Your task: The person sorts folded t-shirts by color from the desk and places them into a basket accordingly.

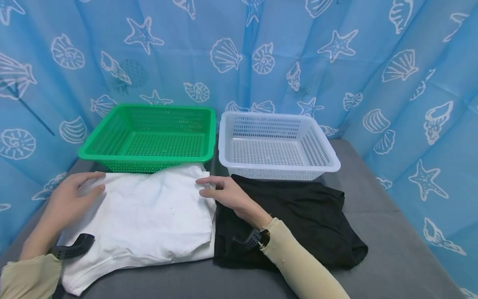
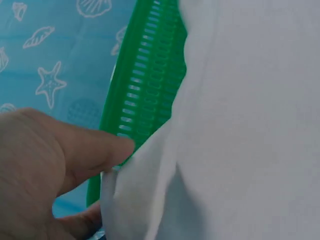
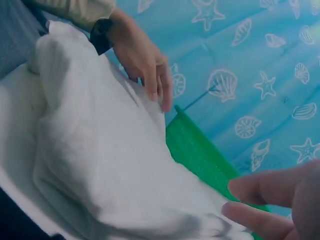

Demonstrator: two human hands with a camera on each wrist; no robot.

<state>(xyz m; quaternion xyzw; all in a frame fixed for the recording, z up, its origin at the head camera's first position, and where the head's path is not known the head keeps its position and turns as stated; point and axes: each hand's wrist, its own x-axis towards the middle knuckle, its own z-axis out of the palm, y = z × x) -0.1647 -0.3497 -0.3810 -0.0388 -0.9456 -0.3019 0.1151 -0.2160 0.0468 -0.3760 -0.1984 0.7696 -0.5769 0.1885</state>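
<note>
A folded white shirt lies on the left, its far edge up against the green basket. At the shirt's far left corner is my left hand, thumb and forefinger apart with their tips by the cloth's edge; the left wrist view brings that hand close up beside the fabric. My right hand reaches over to the shirt's far right corner, forefinger and thumb spread at the cloth. Its fingertips appear at the shirt's edge in the right wrist view.
The green basket and a white basket stand side by side at the back. A folded black garment lies under my right forearm. All rest on a grey surface in front of a blue shell-patterned curtain.
</note>
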